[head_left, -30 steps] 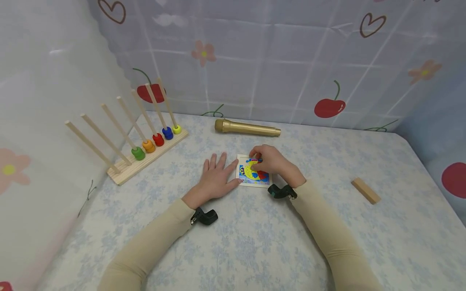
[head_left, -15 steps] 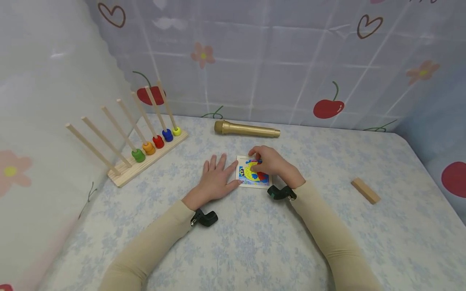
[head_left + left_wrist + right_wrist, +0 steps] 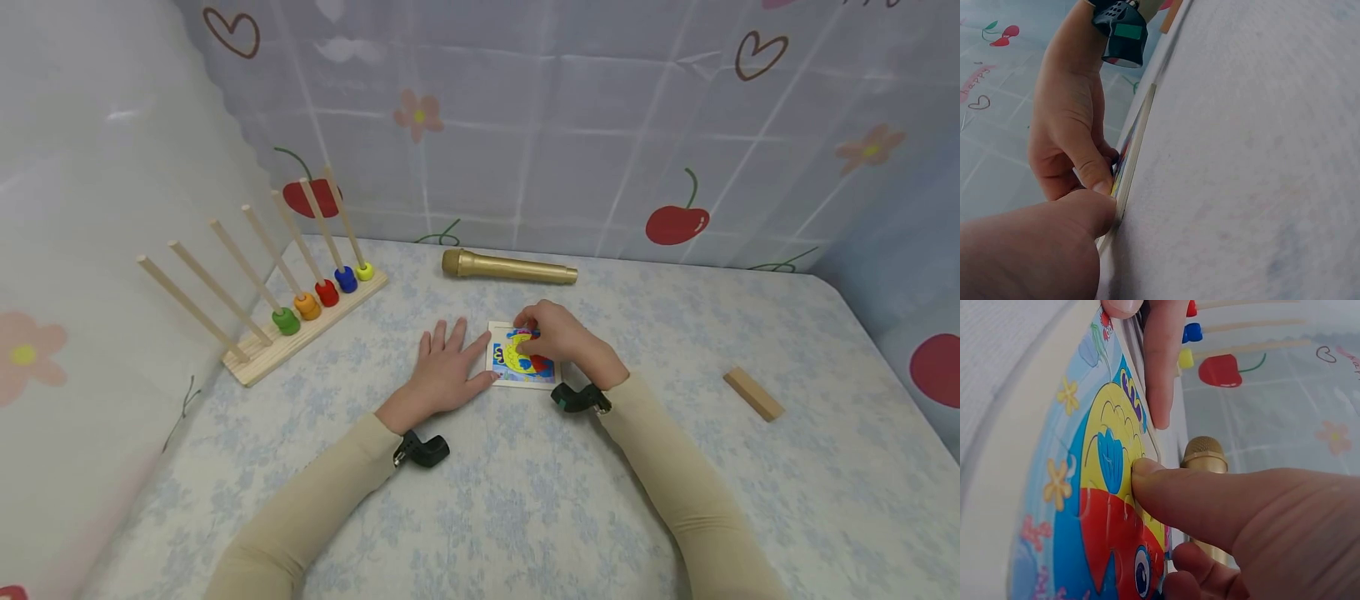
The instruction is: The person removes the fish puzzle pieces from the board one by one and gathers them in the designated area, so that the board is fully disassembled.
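A small jigsaw puzzle (image 3: 507,377) in a pale frame lies on the table, its picture a yellow and red fish (image 3: 1100,419) on blue. My left hand (image 3: 441,375) rests flat with fingers spread, index finger and thumb touching the frame's left edge. My right hand (image 3: 561,331) is bent over the upper right of the puzzle. In the right wrist view its thumb (image 3: 1147,478) presses on the yellow body, and the curled fingers (image 3: 1191,569) are by the far edge. Thumb and fingers seem to pinch a piece there; its outline is partly hidden by the hand.
A gold microphone (image 3: 513,267) lies behind the puzzle. At the left stands a wooden peg rack (image 3: 288,344) with coloured beads and several tall rods. A small wooden block (image 3: 753,393) lies at the right. A printed curtain (image 3: 540,125) hangs along the back.
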A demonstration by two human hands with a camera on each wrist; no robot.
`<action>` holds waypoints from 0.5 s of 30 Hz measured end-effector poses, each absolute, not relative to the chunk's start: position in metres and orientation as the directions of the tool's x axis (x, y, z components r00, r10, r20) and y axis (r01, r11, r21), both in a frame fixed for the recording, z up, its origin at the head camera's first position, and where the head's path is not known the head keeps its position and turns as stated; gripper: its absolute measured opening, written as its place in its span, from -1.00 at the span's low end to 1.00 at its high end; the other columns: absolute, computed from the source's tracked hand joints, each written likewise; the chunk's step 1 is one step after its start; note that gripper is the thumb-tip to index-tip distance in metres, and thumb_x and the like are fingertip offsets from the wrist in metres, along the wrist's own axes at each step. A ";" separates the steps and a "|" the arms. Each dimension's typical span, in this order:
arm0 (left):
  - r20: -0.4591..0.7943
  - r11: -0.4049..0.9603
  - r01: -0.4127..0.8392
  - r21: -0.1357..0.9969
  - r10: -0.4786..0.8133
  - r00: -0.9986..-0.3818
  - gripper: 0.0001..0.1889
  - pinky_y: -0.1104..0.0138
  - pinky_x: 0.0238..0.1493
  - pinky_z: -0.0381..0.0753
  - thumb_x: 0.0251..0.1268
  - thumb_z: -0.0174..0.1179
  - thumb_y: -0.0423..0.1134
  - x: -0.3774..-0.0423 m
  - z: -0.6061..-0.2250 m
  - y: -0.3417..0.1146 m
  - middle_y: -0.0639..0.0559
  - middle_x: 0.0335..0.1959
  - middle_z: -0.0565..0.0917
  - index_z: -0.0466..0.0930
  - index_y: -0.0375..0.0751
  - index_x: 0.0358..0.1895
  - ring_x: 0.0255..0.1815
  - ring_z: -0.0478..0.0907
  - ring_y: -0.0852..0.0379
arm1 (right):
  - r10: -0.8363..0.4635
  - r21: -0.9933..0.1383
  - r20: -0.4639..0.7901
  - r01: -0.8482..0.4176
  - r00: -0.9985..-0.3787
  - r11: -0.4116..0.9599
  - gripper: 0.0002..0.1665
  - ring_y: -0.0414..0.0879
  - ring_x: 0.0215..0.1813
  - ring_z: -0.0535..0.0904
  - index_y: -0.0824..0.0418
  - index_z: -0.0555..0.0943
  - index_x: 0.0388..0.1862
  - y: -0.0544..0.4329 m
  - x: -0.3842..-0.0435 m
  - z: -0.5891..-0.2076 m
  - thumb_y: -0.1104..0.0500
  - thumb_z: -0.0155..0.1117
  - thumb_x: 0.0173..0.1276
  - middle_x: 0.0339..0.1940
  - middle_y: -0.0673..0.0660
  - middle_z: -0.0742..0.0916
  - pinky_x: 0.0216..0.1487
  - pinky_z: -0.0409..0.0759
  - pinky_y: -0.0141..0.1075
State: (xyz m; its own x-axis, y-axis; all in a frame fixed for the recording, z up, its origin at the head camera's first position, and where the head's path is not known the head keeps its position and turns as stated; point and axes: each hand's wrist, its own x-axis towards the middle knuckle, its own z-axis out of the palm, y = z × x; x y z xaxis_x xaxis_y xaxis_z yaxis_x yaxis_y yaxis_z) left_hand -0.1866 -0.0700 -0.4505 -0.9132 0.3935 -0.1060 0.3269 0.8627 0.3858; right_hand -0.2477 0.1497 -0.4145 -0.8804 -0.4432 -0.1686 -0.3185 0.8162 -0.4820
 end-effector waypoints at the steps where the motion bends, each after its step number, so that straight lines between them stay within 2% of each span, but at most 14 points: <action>1: -0.103 0.861 0.326 0.390 0.393 -0.914 -0.26 -0.34 0.57 -0.20 0.51 0.01 0.25 -0.186 -0.450 -0.070 -0.29 0.69 -0.06 0.16 0.07 0.63 0.68 -0.28 -0.45 | -0.444 -0.483 -0.163 -0.321 -0.881 0.815 -0.54 0.10 0.02 0.58 0.31 0.66 0.13 0.150 -0.248 -0.415 0.16 0.48 0.30 0.01 0.27 0.69 0.12 0.60 -0.05; 15: -0.113 0.867 0.320 0.382 0.388 -0.915 -0.26 -0.32 0.58 -0.20 0.51 -0.01 0.27 -0.187 -0.452 -0.070 -0.26 0.70 -0.08 0.13 0.11 0.64 0.69 -0.30 -0.42 | -0.426 -0.505 -0.158 -0.298 -0.891 0.810 -0.58 0.08 -0.09 0.61 0.21 0.56 0.05 0.151 -0.247 -0.417 0.17 0.49 0.29 0.00 0.27 0.72 -0.01 0.62 -0.10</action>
